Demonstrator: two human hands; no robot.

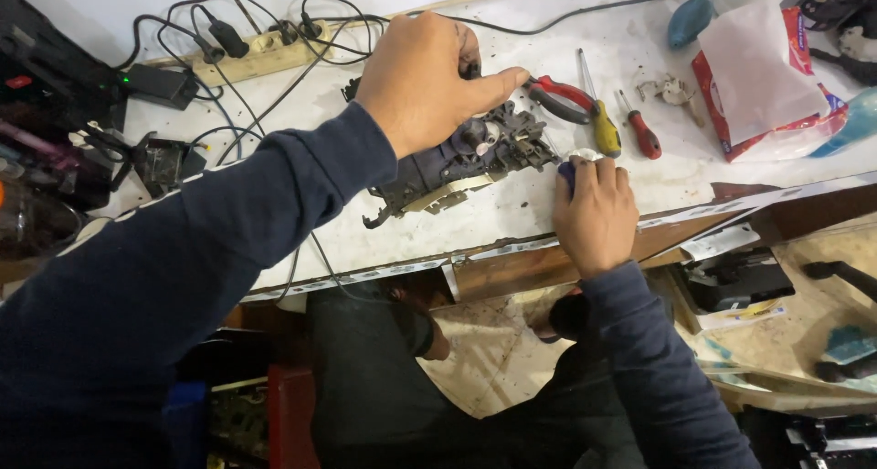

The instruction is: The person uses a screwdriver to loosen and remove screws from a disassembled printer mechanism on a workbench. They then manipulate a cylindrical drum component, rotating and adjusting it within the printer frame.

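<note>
A dark grey plastic mechanism [457, 163] with cream-coloured parts lies on the worn white workbench [512, 218]. My left hand [425, 76] reaches over its top, and the fingertips touch the red handles of a pair of pliers [559, 98] just behind it. My right hand [596, 209] rests at the bench's front edge to the right of the mechanism, fingers closed on a small blue-and-white object [572, 163] whose tip meets the mechanism's right end. Both arms wear dark blue sleeves.
A yellow-handled screwdriver [603, 126] and a red-handled screwdriver [642, 133] lie right of the pliers. A red-and-white packet [758, 76] sits far right. A power strip [260, 53] with black cables and adapters occupies the back left. Dark equipment stands at the left edge.
</note>
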